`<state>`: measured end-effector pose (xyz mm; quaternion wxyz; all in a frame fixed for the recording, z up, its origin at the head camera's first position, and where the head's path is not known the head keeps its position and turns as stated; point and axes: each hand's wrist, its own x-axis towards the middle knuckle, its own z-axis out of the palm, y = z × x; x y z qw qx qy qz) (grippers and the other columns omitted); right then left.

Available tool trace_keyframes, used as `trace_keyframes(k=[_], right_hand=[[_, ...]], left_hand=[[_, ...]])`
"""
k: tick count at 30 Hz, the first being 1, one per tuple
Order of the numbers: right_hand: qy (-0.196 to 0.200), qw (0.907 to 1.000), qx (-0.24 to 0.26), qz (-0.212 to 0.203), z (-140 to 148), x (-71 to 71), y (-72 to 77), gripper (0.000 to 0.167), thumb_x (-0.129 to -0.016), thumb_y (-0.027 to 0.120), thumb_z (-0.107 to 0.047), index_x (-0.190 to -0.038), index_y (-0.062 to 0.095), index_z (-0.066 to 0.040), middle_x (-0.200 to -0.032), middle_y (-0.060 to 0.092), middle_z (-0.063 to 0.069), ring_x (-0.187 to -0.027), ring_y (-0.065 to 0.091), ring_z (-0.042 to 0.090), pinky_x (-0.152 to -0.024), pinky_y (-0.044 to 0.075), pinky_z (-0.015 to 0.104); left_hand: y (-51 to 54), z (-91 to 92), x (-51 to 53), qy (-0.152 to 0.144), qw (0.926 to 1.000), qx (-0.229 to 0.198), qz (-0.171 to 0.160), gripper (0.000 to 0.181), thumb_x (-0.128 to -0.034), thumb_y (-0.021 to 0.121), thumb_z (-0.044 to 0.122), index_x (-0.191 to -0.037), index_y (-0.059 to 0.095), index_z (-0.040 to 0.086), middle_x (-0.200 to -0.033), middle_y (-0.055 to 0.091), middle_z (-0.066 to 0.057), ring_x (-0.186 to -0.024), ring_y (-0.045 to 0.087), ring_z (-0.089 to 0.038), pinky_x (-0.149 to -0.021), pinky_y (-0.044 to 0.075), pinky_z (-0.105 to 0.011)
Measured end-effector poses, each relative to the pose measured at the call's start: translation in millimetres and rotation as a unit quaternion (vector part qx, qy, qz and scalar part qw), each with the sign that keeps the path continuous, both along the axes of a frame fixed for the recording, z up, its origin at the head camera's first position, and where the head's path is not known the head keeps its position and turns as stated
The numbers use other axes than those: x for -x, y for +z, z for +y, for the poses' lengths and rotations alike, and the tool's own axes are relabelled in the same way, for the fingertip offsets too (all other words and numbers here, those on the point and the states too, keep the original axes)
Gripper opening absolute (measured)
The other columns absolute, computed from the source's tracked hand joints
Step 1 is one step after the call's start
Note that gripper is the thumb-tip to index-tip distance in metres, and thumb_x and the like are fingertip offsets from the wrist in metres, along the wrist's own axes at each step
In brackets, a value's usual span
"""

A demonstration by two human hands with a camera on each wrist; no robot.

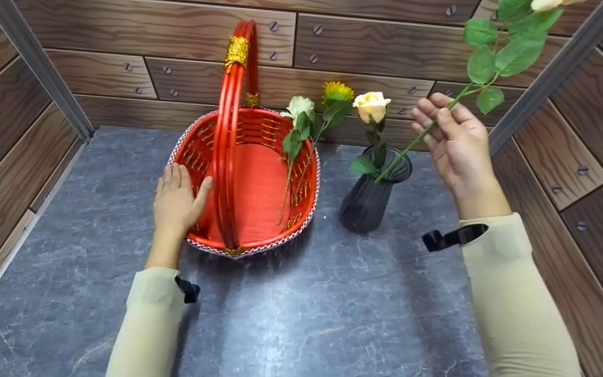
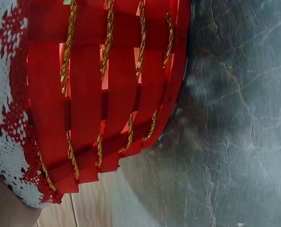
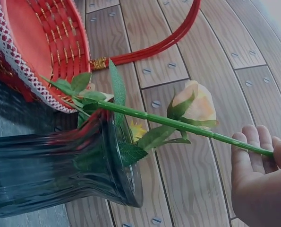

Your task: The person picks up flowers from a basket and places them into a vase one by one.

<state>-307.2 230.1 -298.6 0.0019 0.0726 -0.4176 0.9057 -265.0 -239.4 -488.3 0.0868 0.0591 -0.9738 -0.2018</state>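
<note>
My left hand (image 1: 178,201) rests on the left rim of a red woven basket (image 1: 259,178), thumb extended over the inside. The outer basket wall (image 2: 86,104) fills much of the left wrist view. At the right, my right hand (image 1: 461,144) pinches the green stem (image 1: 419,137) of a long leafy flower between thumb and fingers. Its pale bloom (image 1: 553,4) is cut off at the top edge. The stem's lower end is at the mouth of a dark glass vase (image 1: 367,207); whether it is inside I cannot tell. A cream rose (image 1: 372,107) stands in that vase.
Inside the basket, a white flower (image 1: 300,107) and a yellow flower (image 1: 338,91) lean on its right rim. The tall basket handle (image 1: 223,136) arches above. Wood-patterned panels (image 1: 364,44) enclose the grey marbled tabletop (image 1: 301,324) at the back and sides.
</note>
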Motion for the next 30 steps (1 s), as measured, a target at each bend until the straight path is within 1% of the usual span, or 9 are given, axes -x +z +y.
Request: trace_keyframes(k=[6,13,17,21,24,30], right_hand=[[-0.008,1.0000,0.004,-0.001,5.4,-0.4,4.1,0.024,-0.100,0.052,-0.002,-0.122,0.059,0.006,-0.112,0.071,0.022,-0.104,0.071,0.031,-0.096,0.055,0.040],[-0.014,0.9999,-0.001,0.010,10.4,0.7,5.8,0.024,-0.099,0.053,-0.001,-0.122,0.059,0.007,-0.112,0.071,0.023,-0.103,0.071,0.032,-0.092,0.057,0.040],[-0.013,0.9998,-0.009,0.007,11.6,0.7,2.2,0.024,-0.099,0.053,-0.001,-0.121,0.059,0.006,-0.111,0.071,0.022,-0.103,0.071,0.031,-0.094,0.056,0.040],[-0.012,0.9997,-0.021,0.001,11.1,2.5,-3.0,0.025,-0.100,0.053,-0.002,-0.123,0.058,0.006,-0.111,0.072,0.021,-0.104,0.071,0.030,-0.094,0.056,0.039],[-0.015,0.9994,-0.029,-0.001,9.8,4.9,-6.7,0.027,-0.101,0.052,-0.004,-0.125,0.058,0.005,-0.111,0.072,0.021,-0.104,0.070,0.030,-0.092,0.057,0.037],[-0.014,0.9992,-0.038,-0.007,8.4,7.7,-13.6,0.026,-0.102,0.051,-0.007,-0.124,0.059,0.004,-0.110,0.072,0.020,-0.106,0.070,0.031,-0.094,0.056,0.038]], left_hand=[[0.7,0.5,-0.7,-0.003,1.0000,-0.003,0.000,0.094,-0.1009,0.019,0.067,-0.154,0.020,-0.010,-0.162,0.015,-0.029,-0.152,0.009,-0.043,-0.124,0.004,-0.053],[1.7,0.3,-1.2,-0.003,1.0000,-0.002,0.001,0.094,-0.1008,0.019,0.067,-0.154,0.020,-0.010,-0.162,0.015,-0.029,-0.152,0.008,-0.042,-0.124,0.005,-0.053],[2.1,0.0,-0.7,-0.002,1.0000,-0.002,-0.001,0.094,-0.1006,0.019,0.067,-0.154,0.020,-0.010,-0.162,0.015,-0.028,-0.152,0.008,-0.042,-0.124,0.006,-0.053],[2.5,-0.3,-1.2,-0.002,1.0000,-0.005,-0.003,0.093,-0.1007,0.019,0.067,-0.154,0.019,-0.009,-0.163,0.014,-0.027,-0.153,0.007,-0.041,-0.124,0.004,-0.052],[1.4,-0.2,-1.1,-0.001,1.0000,-0.006,0.002,0.092,-0.1011,0.021,0.066,-0.154,0.020,-0.009,-0.162,0.015,-0.027,-0.153,0.009,-0.041,-0.124,0.005,-0.052],[-0.2,0.4,-0.9,-0.001,0.9999,-0.010,0.005,0.091,-0.1016,0.023,0.065,-0.154,0.021,-0.009,-0.162,0.015,-0.027,-0.153,0.008,-0.041,-0.124,0.005,-0.053]])
